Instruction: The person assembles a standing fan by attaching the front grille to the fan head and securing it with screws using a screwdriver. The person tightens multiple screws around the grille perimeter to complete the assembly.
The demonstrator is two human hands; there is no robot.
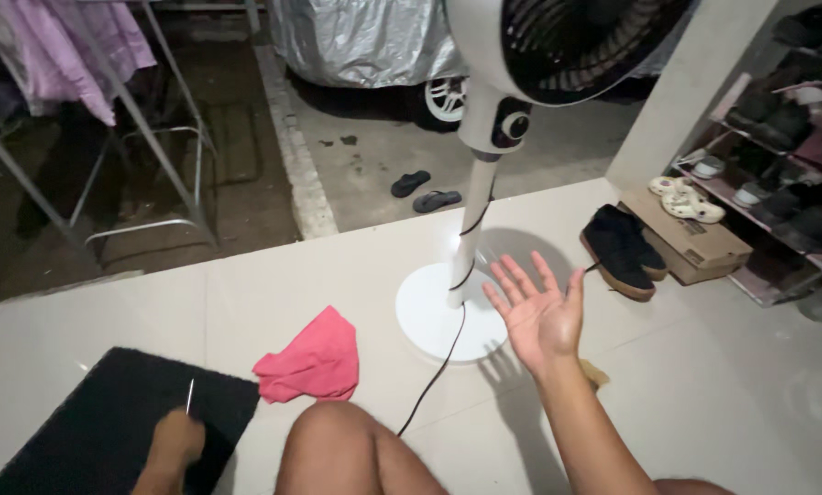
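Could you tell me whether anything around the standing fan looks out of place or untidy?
A crumpled pink cloth lies loose on the tiled floor beside the black mat. The fan has its dark cord trailing across the floor past the knee. The left hand holds a thin pin-like tool; the right hand is open.

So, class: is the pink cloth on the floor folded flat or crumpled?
Crumpled. The pink cloth lies in a loose bunched heap with uneven creases and no straight folded edges, beside the black mat and near the fan's white base.
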